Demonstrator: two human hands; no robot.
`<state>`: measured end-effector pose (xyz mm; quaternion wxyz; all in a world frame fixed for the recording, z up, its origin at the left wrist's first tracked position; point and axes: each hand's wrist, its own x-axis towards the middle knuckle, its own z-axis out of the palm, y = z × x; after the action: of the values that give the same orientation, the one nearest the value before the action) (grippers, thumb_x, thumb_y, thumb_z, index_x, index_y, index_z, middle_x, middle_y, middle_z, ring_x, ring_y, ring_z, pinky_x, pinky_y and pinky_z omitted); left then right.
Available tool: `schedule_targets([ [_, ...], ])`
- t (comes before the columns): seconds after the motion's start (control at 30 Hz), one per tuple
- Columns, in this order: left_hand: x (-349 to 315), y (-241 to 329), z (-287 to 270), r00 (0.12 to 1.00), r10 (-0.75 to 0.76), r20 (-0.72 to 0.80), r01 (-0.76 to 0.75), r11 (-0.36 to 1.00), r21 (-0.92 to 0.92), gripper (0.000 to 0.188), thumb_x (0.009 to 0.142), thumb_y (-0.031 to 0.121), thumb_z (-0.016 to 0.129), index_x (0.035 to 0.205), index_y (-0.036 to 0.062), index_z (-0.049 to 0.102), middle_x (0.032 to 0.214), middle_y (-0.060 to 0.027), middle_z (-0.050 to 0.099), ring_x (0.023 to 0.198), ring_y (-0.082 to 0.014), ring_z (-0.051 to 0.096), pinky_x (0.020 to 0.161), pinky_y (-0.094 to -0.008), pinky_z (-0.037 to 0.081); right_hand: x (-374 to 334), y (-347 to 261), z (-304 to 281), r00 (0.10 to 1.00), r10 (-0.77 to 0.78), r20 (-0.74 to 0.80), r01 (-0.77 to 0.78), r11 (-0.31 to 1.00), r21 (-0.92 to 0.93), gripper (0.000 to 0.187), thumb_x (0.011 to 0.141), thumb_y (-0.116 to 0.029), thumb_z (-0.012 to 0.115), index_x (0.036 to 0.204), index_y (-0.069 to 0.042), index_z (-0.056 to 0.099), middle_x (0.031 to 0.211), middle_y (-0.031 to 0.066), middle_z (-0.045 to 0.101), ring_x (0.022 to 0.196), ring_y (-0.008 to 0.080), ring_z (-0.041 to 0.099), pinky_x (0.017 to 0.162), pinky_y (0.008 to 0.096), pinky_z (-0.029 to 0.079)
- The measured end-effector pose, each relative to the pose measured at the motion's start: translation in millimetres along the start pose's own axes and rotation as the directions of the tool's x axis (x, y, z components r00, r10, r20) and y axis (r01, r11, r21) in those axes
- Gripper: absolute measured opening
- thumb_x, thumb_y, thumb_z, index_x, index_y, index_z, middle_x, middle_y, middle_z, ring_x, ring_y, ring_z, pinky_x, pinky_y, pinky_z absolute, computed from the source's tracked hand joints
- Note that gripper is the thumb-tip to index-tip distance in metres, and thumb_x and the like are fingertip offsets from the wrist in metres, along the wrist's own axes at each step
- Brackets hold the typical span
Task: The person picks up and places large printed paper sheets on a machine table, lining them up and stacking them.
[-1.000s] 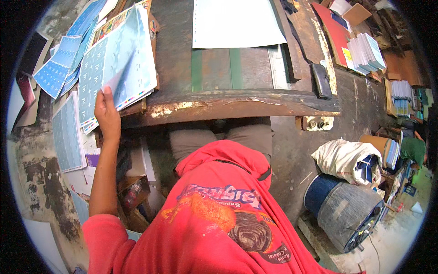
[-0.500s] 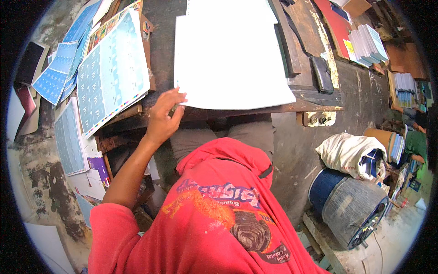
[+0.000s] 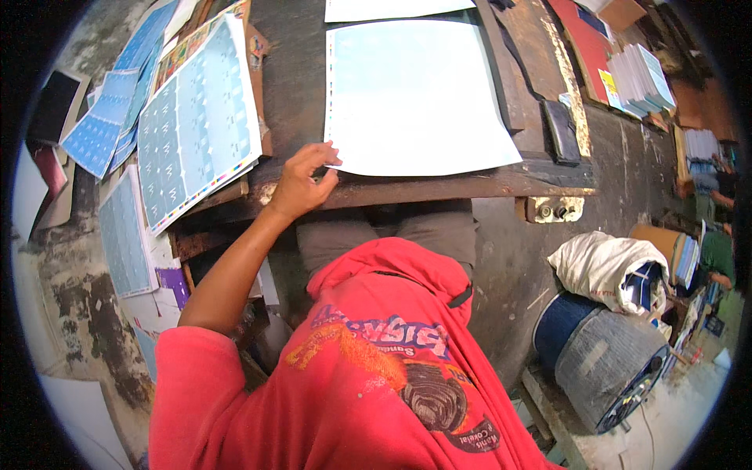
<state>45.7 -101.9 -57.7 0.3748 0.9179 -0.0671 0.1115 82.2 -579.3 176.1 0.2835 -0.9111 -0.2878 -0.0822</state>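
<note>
The fingers [image 3: 327, 149] of the left hand [image 3: 300, 184], just left of the centre of the frame, are slightly bent and meet the lower left corner of a pale sheet [image 3: 415, 98]. Their tips lie over its left edge, with the thumb below, near the bottom edge. Whether they pinch the corner or only touch it, I cannot tell. The right hand is out of view.

The sheet lies on a dark wooden bench [image 3: 294, 78] at the upper centre of the frame, close to the bench's front edge. It looks like paper: very light, limp across its width, likely to bend, crease or tear if pulled sharply. Its smooth face may slide easily. The corner under the fingers seems a good place to take hold, thumb beneath and fingertips above; a second hold at the lower right corner would help keep it flat.

Nearly all of the sheet spreads up and to the right of the fingers. A second pale page [image 3: 395, 8] lies just above it, at the top of the frame. A pile [image 3: 200, 129] of blue prints stands in the upper left, apart from the hand. A black pouch [image 3: 562, 133] rests to the sheet's right.
</note>
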Motion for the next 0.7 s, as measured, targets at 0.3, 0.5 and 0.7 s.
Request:
schedule_targets([
  [0.3, 41, -37, 7, 1.000, 0.008, 0.007, -0.008, 0.999, 0.037, 0.012, 0.077, 0.005, 0.062, 0.088, 0.0013, 0.064, 0.100, -0.0181, 0.067, 0.112, -0.0351, 0.061, 0.096, -0.0416, 0.048, -10, 7, -2, 0.999, 0.043, -0.019, -0.043, 0.999, -0.021, 0.025, 0.090, -0.034, 0.061, 0.084, -0.010, 0.058, 0.066, 0.0018, 0.053, 0.054, 0.0151, 0.050, 0.053, 0.0305, 0.043],
  [0.5, 81, -62, 13, 0.999, 0.019, -0.041, -0.016, 0.998, 0.064, 0.015, 0.073, 0.004, 0.060, 0.088, 0.0027, 0.064, 0.099, -0.0175, 0.066, 0.104, -0.0371, 0.062, 0.092, -0.0423, 0.048, -5, 1, -6, 0.999, 0.022, -0.040, -0.023, 0.999, -0.024, 0.025, 0.090, -0.034, 0.061, 0.084, -0.010, 0.058, 0.067, 0.0013, 0.053, 0.054, 0.0147, 0.050, 0.053, 0.0301, 0.043],
  [0.7, 91, -57, 9, 0.979, -0.143, 0.146, 0.074, 0.914, 0.400, 0.050, 0.075, 0.007, 0.058, 0.124, 0.0043, 0.053, 0.135, -0.0197, 0.050, 0.128, -0.0385, 0.044, 0.107, -0.0452, 0.037, -11, 0, -8, 0.997, 0.039, -0.070, -0.042, 0.998, -0.040, 0.025, 0.090, -0.035, 0.061, 0.085, -0.010, 0.058, 0.067, 0.0008, 0.052, 0.054, 0.0142, 0.049, 0.053, 0.0298, 0.043],
])
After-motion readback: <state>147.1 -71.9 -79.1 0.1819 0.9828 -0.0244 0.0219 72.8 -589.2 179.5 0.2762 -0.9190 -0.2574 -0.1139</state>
